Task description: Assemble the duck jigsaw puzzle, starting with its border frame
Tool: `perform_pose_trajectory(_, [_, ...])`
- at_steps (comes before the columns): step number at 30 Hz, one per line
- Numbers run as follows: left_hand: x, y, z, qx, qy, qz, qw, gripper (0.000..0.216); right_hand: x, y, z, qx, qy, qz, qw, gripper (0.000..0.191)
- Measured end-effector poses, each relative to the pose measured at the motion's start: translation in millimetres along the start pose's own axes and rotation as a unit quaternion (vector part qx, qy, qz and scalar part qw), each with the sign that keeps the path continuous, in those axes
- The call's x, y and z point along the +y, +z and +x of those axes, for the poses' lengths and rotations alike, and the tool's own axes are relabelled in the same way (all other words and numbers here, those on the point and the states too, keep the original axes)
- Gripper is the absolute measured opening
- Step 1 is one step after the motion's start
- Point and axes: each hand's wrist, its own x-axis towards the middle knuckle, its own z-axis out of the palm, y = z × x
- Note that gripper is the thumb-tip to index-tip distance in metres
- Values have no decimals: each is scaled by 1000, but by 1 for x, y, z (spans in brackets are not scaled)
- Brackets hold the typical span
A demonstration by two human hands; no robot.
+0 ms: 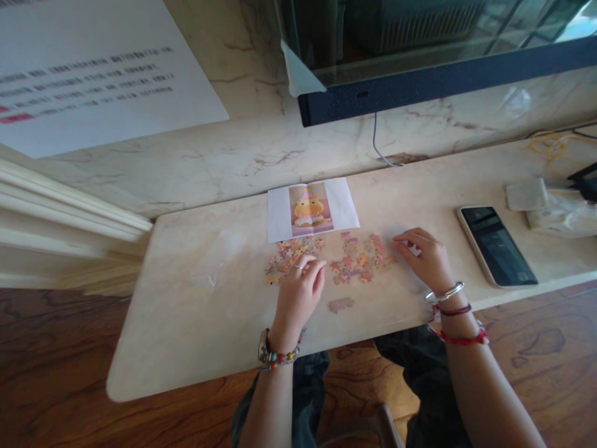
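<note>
Loose jigsaw puzzle pieces lie on the table in two spreads, a left pile and a right pile. My left hand is over the near edge of the left pile, fingers curled in and thumb against them; anything inside is hidden. At the right edge of the other pile, my right hand has thumb and forefinger brought together, and whatever they pinch is too small to make out. A short strip of joined pieces lies nearer me. Behind the piles rests a creased sheet with a yellow cartoon figure.
A phone lies right of my right hand, with a packet of tissues beyond it. Clear plastic is on the left. A screen hangs low over the table's back, its cable running down the wall.
</note>
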Motion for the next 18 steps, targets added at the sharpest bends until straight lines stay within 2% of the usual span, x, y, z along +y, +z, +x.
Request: perform_pose_trajectory(18, [3, 2, 2, -10, 2, -1, 1000, 15, -4, -2, 0, -22, -2, 22, 1000, 12])
